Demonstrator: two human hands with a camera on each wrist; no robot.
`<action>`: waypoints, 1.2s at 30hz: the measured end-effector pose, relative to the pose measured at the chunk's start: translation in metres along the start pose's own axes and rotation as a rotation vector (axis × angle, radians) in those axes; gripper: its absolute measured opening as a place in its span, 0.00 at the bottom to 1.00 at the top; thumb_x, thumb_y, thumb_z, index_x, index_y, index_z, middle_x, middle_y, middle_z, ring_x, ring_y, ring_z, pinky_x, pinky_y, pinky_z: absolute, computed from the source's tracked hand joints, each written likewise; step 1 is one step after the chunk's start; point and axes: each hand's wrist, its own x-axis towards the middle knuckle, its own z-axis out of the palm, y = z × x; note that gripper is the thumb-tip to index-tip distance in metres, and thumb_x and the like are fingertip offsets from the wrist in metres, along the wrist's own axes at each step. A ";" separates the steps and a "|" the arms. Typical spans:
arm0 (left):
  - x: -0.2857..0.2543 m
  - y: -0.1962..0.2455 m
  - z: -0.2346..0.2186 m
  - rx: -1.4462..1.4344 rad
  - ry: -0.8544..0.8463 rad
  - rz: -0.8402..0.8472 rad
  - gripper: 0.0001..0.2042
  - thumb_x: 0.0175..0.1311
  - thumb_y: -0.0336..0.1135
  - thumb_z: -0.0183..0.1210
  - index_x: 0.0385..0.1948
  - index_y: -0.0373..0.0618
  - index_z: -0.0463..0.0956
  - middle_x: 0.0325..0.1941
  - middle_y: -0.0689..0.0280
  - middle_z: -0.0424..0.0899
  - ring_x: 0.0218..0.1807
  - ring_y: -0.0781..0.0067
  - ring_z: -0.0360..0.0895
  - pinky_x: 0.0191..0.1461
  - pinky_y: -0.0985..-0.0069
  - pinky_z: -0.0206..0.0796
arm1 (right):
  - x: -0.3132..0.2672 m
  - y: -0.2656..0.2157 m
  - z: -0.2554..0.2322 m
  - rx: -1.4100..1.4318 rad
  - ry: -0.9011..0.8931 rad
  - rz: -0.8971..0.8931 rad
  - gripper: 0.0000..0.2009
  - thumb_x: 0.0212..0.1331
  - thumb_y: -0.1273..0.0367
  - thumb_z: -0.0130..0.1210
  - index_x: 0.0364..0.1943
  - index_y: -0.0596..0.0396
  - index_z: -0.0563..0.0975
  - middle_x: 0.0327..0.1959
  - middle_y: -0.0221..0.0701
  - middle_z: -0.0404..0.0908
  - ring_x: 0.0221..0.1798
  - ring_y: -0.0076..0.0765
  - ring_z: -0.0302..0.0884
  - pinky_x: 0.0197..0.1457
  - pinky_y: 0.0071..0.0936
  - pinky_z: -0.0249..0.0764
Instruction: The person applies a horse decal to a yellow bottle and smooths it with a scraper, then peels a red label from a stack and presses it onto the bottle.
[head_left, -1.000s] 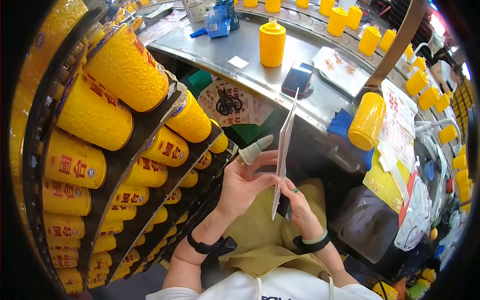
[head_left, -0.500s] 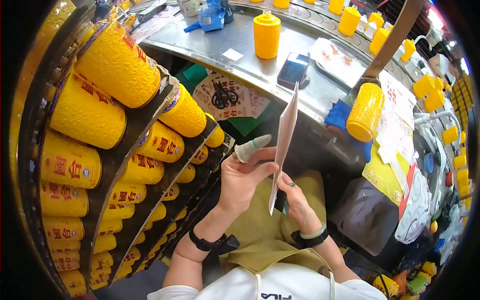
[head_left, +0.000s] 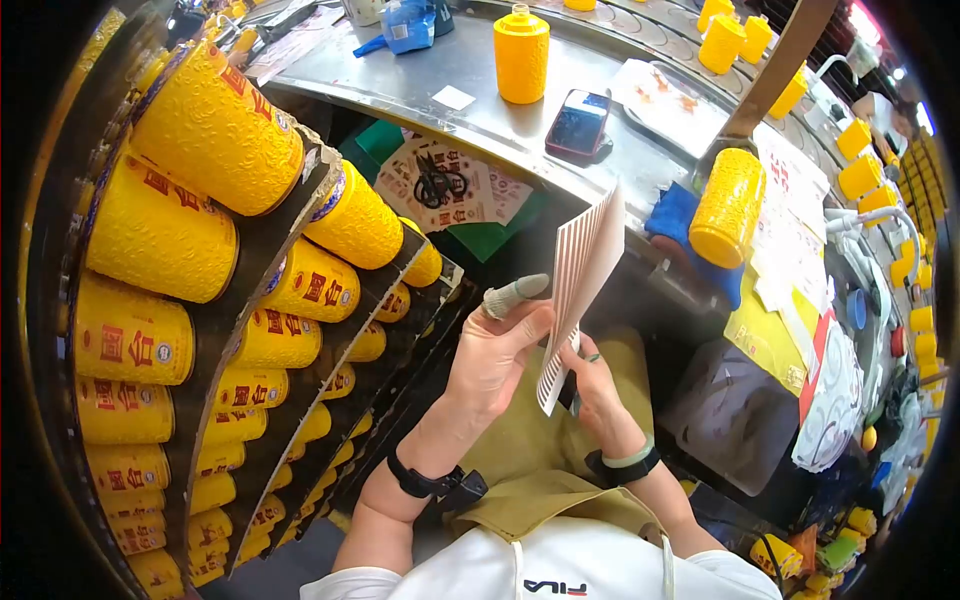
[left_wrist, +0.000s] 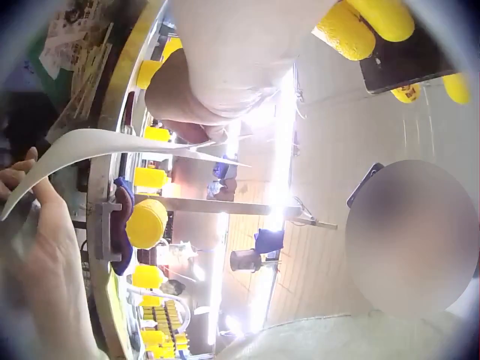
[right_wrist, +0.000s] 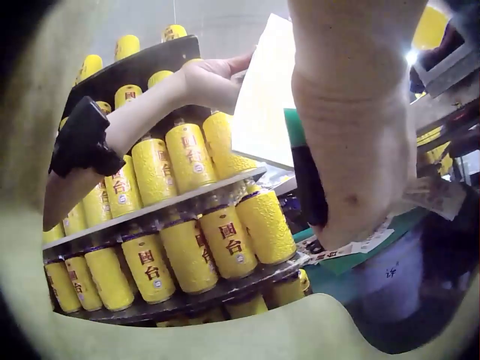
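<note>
Both hands hold white sheets [head_left: 603,250] upright in front of the lap. Rows of stripes run down the face towards the left hand. My left hand [head_left: 497,350] pinches their left side between thumb and fingers; a grey cloth cover [head_left: 515,293] sits on one fingertip. From the lower right, my right hand [head_left: 600,392] grips the lower part, with a green band [head_left: 592,358] round a finger. In the left wrist view the white sheet [left_wrist: 90,142] bends in a curve and its far end splits into layers. A black strip with a green end [right_wrist: 306,176] lies by the right hand.
Racks of yellow bottles [head_left: 135,330] stand close on the left. On the metal bench [head_left: 420,75] are a yellow bottle [head_left: 521,55], a phone [head_left: 578,122] and a white tray [head_left: 665,105]. Another yellow bottle [head_left: 728,208] lies tilted at the right, near papers [head_left: 785,240].
The sheets have turned from nearly edge-on, so the striped face and a pale face now show more widely. Both hands keep their hold. The head view has shifted slightly.
</note>
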 end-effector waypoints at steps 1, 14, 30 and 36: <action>-0.001 0.000 0.001 -0.017 0.004 -0.024 0.18 0.65 0.20 0.65 0.57 0.41 0.81 0.49 0.62 0.90 0.51 0.76 0.85 0.62 0.74 0.73 | -0.001 -0.002 0.000 -0.004 -0.004 -0.008 0.19 0.76 0.68 0.54 0.67 0.56 0.69 0.54 0.31 0.83 0.54 0.28 0.81 0.61 0.29 0.76; -0.003 -0.020 -0.012 0.499 0.066 0.238 0.25 0.71 0.19 0.56 0.68 0.38 0.59 0.62 0.62 0.76 0.61 0.72 0.78 0.68 0.69 0.68 | -0.002 0.012 -0.016 0.137 0.105 -0.208 0.19 0.75 0.68 0.54 0.66 0.55 0.68 0.56 0.31 0.81 0.55 0.27 0.78 0.60 0.29 0.74; 0.001 -0.023 -0.049 0.495 0.099 0.290 0.21 0.72 0.18 0.53 0.64 0.35 0.60 0.60 0.56 0.77 0.59 0.70 0.78 0.64 0.69 0.70 | -0.066 -0.127 0.016 -0.925 -0.146 -0.948 0.17 0.67 0.77 0.57 0.59 0.57 0.81 0.46 0.41 0.86 0.48 0.44 0.81 0.55 0.34 0.77; -0.009 -0.012 -0.017 0.516 0.077 0.243 0.28 0.68 0.22 0.64 0.65 0.37 0.58 0.62 0.57 0.76 0.61 0.69 0.77 0.66 0.70 0.71 | -0.077 -0.114 0.033 -1.012 -0.250 -0.939 0.22 0.62 0.78 0.61 0.62 0.50 0.81 0.60 0.41 0.83 0.58 0.48 0.79 0.61 0.38 0.76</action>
